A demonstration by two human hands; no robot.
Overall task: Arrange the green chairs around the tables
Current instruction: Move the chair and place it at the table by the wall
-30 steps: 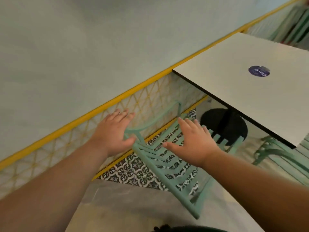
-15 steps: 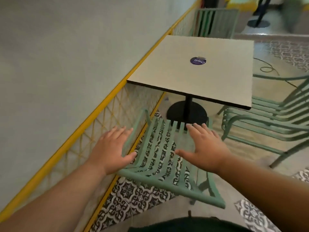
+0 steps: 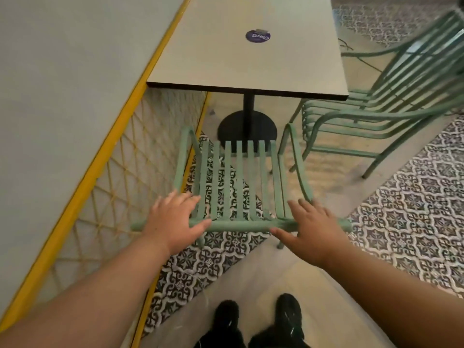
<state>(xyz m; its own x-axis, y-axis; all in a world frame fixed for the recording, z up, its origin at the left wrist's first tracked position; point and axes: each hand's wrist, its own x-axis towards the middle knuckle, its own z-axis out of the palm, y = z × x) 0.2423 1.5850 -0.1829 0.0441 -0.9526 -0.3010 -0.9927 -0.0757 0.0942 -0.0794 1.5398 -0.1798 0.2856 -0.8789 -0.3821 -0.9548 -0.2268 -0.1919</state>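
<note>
**Wall** (image 3: 62, 71), 9 to 11 o'clock. Plain and pale, edged by a yellow rail (image 3: 100, 156) with a rope lattice (image 3: 120, 197) below. It closes off that side, so no seat can go there.

**Floor** (image 3: 414, 222). Patterned tiles at 3 o'clock and under the seat, plain concrete elsewhere.

**Table** (image 3: 251, 61), 12 o'clock. Square top on a black post and a round base (image 3: 247, 129), with its left edge near the wall. The near edge faces me, which I judge to be the side being served.

**Stack of chairs** (image 3: 376, 109), 2 o'clock. Green, nested, standing just beside the table's right corner. This is probably the supply for the remaining places.

**Green chair** (image 3: 239, 172), 12 o'clock, close in. It stands between me and the table, seat towards the base, arms either side, back rail nearest me. It faces the table squarely but is not tucked under, so I judge a short push remains.

**Left hand** (image 3: 173, 219), 11 o'clock. Fingers are straight and spread, palm over the left end of the back rail, gripping nothing. I cannot tell whether it presses or only hovers.

**Right hand** (image 3: 311, 232), 1 o'clock. It is the same — flat, splayed, over the right end. Set wide apart, the hands would keep a push straight.

**Shoes** (image 3: 288, 312), 6 o'clock. Black, directly behind the seat.

**Sticker** (image 3: 257, 35), 12 o'clock. Round and dark blue, on the tabletop.
</note>
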